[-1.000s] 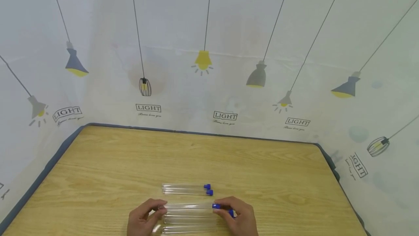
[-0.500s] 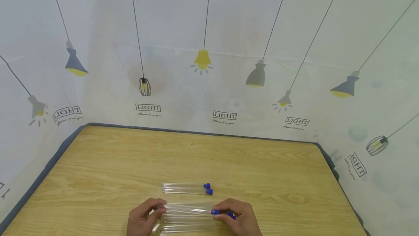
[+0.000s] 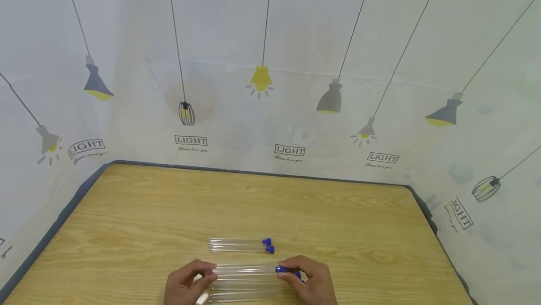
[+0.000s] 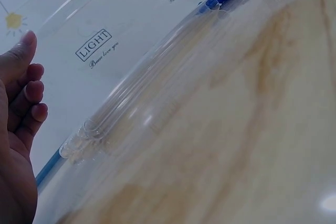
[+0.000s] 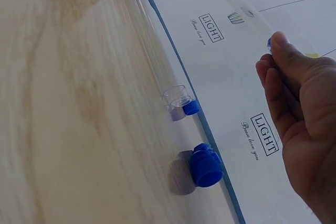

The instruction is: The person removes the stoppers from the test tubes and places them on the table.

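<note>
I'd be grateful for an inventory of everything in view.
table: one, wood-brown, centre foreground
wall covering: count unclear, white with printed lamps, behind
capped test tubes: two, clear with blue caps, farther back
uncapped test tubes: several, clear, nearer
held test tube: one, clear, raised off the table
held cap: one, blue, tube's right end
loose cap: at least one, blue, table's right
left hand: one, bare, tube's left end
right hand: one, bare, on held cap
</note>
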Action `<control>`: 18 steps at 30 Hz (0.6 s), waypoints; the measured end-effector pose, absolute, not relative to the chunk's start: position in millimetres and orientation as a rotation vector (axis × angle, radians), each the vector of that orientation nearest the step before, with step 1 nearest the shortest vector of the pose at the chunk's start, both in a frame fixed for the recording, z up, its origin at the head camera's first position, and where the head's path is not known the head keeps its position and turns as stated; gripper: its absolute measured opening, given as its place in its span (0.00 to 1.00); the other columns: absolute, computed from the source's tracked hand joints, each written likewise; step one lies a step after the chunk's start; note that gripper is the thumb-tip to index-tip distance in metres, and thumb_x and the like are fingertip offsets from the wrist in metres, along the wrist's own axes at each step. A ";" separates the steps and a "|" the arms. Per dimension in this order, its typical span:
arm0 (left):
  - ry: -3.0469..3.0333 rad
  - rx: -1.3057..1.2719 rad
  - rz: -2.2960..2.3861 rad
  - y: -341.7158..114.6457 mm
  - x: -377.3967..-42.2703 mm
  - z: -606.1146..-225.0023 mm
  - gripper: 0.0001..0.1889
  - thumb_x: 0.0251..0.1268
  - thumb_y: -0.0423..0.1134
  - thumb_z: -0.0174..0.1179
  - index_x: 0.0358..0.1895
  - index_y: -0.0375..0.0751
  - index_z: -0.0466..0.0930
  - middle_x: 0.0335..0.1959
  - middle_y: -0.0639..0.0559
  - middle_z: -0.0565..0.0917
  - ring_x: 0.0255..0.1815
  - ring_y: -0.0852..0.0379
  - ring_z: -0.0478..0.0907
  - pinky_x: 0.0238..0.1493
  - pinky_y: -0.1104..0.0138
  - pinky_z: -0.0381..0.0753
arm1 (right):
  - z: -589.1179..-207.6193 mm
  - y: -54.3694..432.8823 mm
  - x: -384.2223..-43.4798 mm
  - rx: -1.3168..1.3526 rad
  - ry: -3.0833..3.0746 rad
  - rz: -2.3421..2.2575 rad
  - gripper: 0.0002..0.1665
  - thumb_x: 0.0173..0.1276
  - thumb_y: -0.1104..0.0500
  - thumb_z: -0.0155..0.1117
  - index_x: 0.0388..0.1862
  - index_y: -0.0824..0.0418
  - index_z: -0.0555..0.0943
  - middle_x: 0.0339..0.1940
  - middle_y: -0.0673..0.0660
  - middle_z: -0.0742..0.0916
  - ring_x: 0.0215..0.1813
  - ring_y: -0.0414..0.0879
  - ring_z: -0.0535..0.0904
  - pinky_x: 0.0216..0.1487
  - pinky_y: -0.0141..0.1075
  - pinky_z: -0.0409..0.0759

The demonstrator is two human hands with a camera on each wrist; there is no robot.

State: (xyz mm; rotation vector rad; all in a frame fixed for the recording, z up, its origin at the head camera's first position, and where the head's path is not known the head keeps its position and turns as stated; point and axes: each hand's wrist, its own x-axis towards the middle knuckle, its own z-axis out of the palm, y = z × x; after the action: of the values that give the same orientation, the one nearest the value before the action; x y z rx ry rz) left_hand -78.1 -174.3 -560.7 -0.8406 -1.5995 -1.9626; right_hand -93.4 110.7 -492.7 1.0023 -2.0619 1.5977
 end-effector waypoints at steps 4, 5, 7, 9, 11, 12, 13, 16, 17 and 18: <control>-1.587 -0.851 -1.975 -173.9 -77.9 -559.8 0.17 0.45 0.08 0.59 0.42 0.20 0.78 0.30 0.42 0.82 0.32 0.57 0.77 0.34 0.70 0.78 | -492.9 110.3 -93.6 1.004 -2.040 1.591 0.16 0.48 0.79 0.71 0.36 0.68 0.83 0.29 0.57 0.86 0.27 0.42 0.81 0.25 0.31 0.79; -1.586 -0.852 -1.975 -173.7 -77.9 -559.6 0.18 0.45 0.08 0.59 0.42 0.20 0.78 0.30 0.42 0.82 0.32 0.57 0.76 0.34 0.70 0.78 | -493.0 110.3 -93.7 1.006 -2.031 1.592 0.16 0.47 0.79 0.71 0.36 0.68 0.83 0.29 0.57 0.86 0.27 0.42 0.81 0.25 0.30 0.79; -1.586 -0.850 -1.975 -173.5 -77.9 -559.0 0.18 0.44 0.07 0.58 0.42 0.21 0.78 0.30 0.42 0.82 0.31 0.57 0.76 0.34 0.70 0.78 | -493.1 110.1 -94.1 1.010 -2.012 1.595 0.17 0.47 0.80 0.71 0.36 0.68 0.83 0.29 0.57 0.86 0.27 0.42 0.80 0.25 0.30 0.78; -1.589 -0.847 -1.966 -173.3 -78.0 -558.8 0.19 0.43 0.06 0.58 0.42 0.21 0.78 0.30 0.41 0.82 0.30 0.56 0.76 0.34 0.70 0.78 | -493.3 109.7 -94.6 1.014 -1.994 1.599 0.18 0.46 0.81 0.71 0.36 0.68 0.83 0.29 0.57 0.86 0.26 0.42 0.80 0.25 0.30 0.78; -1.591 -0.842 -1.958 -173.4 -78.3 -559.1 0.20 0.41 0.05 0.58 0.42 0.21 0.78 0.29 0.42 0.82 0.30 0.56 0.76 0.34 0.70 0.78 | -493.5 109.1 -95.0 1.012 -1.983 1.603 0.19 0.45 0.81 0.71 0.37 0.68 0.83 0.28 0.57 0.86 0.26 0.42 0.79 0.25 0.29 0.77; -1.593 -0.840 -1.955 -173.5 -78.5 -559.3 0.21 0.41 0.05 0.58 0.42 0.21 0.78 0.29 0.42 0.82 0.30 0.56 0.76 0.34 0.70 0.78 | -493.6 108.8 -95.2 1.011 -1.978 1.605 0.19 0.45 0.81 0.71 0.37 0.68 0.83 0.28 0.57 0.86 0.26 0.42 0.79 0.25 0.29 0.77; -1.595 -0.838 -1.952 -173.5 -78.7 -559.8 0.21 0.41 0.05 0.58 0.42 0.21 0.78 0.29 0.41 0.82 0.30 0.56 0.76 0.34 0.70 0.78 | -493.6 108.7 -95.3 1.010 -1.973 1.606 0.19 0.45 0.81 0.71 0.37 0.68 0.83 0.28 0.57 0.86 0.26 0.42 0.79 0.25 0.29 0.77; -1.592 -0.846 -1.942 -173.5 -79.7 -561.5 0.20 0.41 0.05 0.58 0.41 0.21 0.78 0.29 0.40 0.82 0.30 0.55 0.76 0.34 0.70 0.78 | -493.6 108.5 -95.5 1.014 -1.966 1.609 0.20 0.45 0.82 0.71 0.37 0.68 0.83 0.28 0.58 0.86 0.26 0.42 0.80 0.26 0.29 0.77; -1.588 -0.851 -1.940 -173.7 -79.9 -561.9 0.20 0.42 0.05 0.58 0.42 0.21 0.78 0.29 0.39 0.81 0.30 0.55 0.76 0.34 0.70 0.78 | -493.7 108.7 -95.4 1.018 -1.975 1.603 0.19 0.45 0.81 0.71 0.37 0.68 0.83 0.28 0.58 0.86 0.26 0.42 0.80 0.26 0.29 0.78; -1.587 -0.854 -1.938 -173.9 -80.1 -562.5 0.20 0.42 0.06 0.58 0.42 0.21 0.78 0.29 0.39 0.81 0.31 0.55 0.76 0.34 0.70 0.78 | -493.9 109.1 -95.3 1.024 -1.987 1.600 0.19 0.45 0.81 0.71 0.36 0.68 0.83 0.28 0.58 0.86 0.26 0.43 0.81 0.26 0.29 0.78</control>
State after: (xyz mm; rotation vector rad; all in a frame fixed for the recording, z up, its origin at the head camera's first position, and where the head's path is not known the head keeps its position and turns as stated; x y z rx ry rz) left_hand -80.1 -173.9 -562.5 -0.8540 -1.5866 -1.9384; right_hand -95.3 109.1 -493.9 1.0242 -1.9874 1.5996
